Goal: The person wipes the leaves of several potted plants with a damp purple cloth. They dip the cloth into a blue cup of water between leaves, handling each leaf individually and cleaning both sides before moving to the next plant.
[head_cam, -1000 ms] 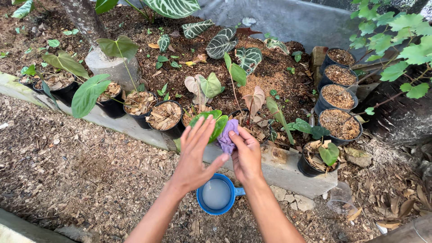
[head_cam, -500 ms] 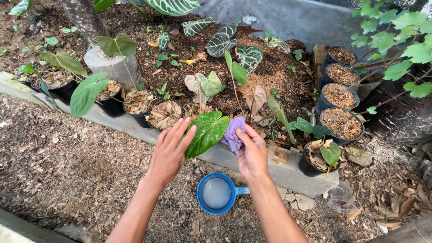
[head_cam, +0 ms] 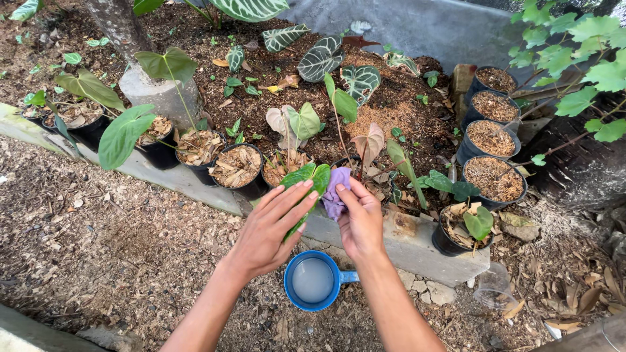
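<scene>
Broad green leaf [head_cam: 308, 186], glossy and pointed, lying flat across the fingers [head_cam: 293, 199] of the left hand [head_cam: 270, 228]. Small purple cloth [head_cam: 334, 195], crumpled, pressed against the leaf's right edge by the right hand [head_cam: 360, 221], above a concrete curb.

Nothing to report on this front, honestly. No packages, no labels, no plant tags, no signs and no screens anywhere in the shot, from the upper left corner down to the lower right.
</scene>
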